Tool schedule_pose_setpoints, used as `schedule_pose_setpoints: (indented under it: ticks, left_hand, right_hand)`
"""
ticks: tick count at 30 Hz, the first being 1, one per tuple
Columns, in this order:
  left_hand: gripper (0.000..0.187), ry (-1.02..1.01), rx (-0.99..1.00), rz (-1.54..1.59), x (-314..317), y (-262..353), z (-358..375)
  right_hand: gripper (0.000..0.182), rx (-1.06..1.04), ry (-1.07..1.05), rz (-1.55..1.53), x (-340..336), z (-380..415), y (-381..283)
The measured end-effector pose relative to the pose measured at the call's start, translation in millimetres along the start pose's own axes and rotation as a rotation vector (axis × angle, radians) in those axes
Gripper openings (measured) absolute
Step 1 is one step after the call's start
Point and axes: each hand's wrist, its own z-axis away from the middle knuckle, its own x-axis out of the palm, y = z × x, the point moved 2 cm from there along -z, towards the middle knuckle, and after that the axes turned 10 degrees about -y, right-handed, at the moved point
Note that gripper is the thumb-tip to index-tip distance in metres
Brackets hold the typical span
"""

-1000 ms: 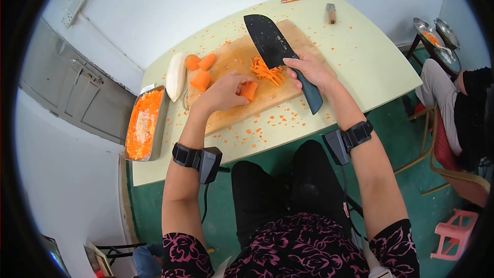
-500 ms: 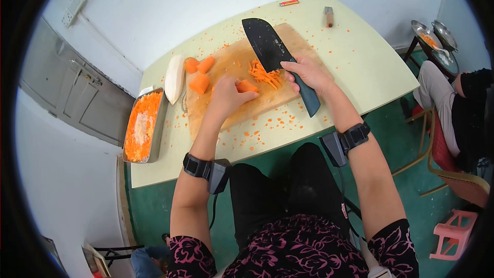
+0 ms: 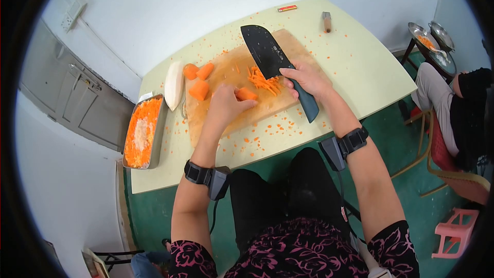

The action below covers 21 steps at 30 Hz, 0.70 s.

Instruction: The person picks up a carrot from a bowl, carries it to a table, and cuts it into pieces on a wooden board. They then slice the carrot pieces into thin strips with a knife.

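On the wooden cutting board (image 3: 280,104), my left hand (image 3: 224,105) has its fingers closed around a chunk of carrot (image 3: 247,94). My right hand (image 3: 306,80) grips the dark green handle of a kitchen knife (image 3: 266,54). The knife's wide black blade points away from me, apart from the carrot chunk and partly over a pile of carrot strips (image 3: 265,81). Several more carrot pieces (image 3: 198,90) rest near the board's left edge. A peeled white radish (image 3: 174,85) lies to the left of the board.
A metal tray (image 3: 159,141) of shredded orange and pale food stands at the table's left edge. At the back lie a small red packet (image 3: 287,8) and a wooden-handled peeler (image 3: 327,22). Carrot bits dot the table (image 3: 360,62). Someone sits on a red chair (image 3: 441,144) at right.
The whole scene sits slightly lower in view, as the camera has tilted a little. Both hands keep their grips on the carrot chunk and the knife.
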Motion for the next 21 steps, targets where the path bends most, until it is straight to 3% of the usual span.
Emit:
schedule_pose_setpoints:
  ticks: [4,8,11,14,18,21]
  left_hand:
    - [0.047,0.131,0.112,-0.063,1,-1,9]
    - [0.033,0.215,0.330,0.025,5,-4,20]
    - [0.026,0.210,0.436,0.006,14,-15,19]
    - [0.021,0.206,0.473,-0.034,17,-17,17]
    - [0.018,0.237,0.534,-0.030,15,-14,17]
    - [0.017,0.249,0.562,-0.032,15,-15,14]
  right_hand:
    - [0.013,-0.004,0.008,0.024,1,0,0]
    - [0.012,0.014,0.050,0.011,4,2,0]
    - [0.013,0.026,0.093,0.184,19,8,-8]
    - [0.017,0.101,0.088,0.633,51,19,-28]
    - [0.026,-0.003,0.076,1.327,76,15,-26]
    - [0.029,0.104,0.049,1.394,91,18,-32]
